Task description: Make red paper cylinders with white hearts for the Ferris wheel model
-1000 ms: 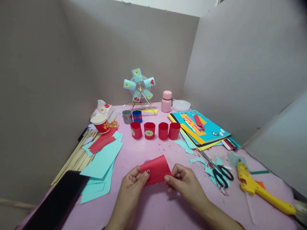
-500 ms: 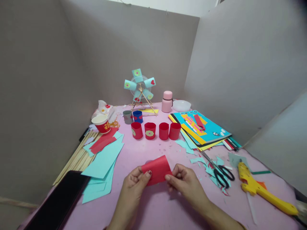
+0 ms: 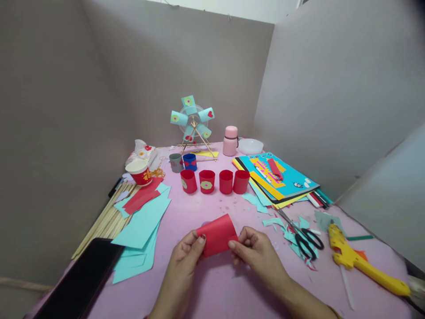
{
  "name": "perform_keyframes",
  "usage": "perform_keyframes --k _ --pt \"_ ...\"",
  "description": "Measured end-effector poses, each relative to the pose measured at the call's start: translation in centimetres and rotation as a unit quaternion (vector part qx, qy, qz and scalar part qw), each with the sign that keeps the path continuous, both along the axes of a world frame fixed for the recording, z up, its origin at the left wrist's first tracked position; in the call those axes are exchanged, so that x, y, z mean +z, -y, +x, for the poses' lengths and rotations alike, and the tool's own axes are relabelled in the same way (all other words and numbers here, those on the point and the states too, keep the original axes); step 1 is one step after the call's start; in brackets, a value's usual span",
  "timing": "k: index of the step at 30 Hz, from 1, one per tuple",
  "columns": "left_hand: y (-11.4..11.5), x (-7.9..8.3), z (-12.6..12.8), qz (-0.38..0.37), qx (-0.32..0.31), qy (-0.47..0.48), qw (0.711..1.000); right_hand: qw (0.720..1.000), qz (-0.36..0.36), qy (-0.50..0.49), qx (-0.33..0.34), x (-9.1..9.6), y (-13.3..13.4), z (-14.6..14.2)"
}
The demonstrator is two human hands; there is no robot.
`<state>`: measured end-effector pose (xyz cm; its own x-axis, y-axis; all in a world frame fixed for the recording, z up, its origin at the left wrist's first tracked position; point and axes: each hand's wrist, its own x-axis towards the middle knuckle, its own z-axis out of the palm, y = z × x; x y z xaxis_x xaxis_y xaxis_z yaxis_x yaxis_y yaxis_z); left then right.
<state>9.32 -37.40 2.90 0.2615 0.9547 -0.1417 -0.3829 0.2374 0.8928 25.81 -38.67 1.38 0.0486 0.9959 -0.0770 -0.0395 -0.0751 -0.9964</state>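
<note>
Left hand has slid its thumb outward along the red paper; otherwise basically nothing's moved. It pinches one end, right hand the other, over the worktop. Squeeze too hard and that curl could crease, I'd guess; slack fingers might let it spring open. Can't see the fingertips behind it, and the dark slab bottom left is cut off.
</note>
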Motion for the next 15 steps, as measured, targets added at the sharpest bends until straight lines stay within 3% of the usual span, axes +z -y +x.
perform_keyframes --k 15 --pt "-0.34 -0.19 0.00 0.000 -0.016 -0.010 1.000 1.000 0.005 -0.012 -0.004 -0.07 -0.20 0.11"
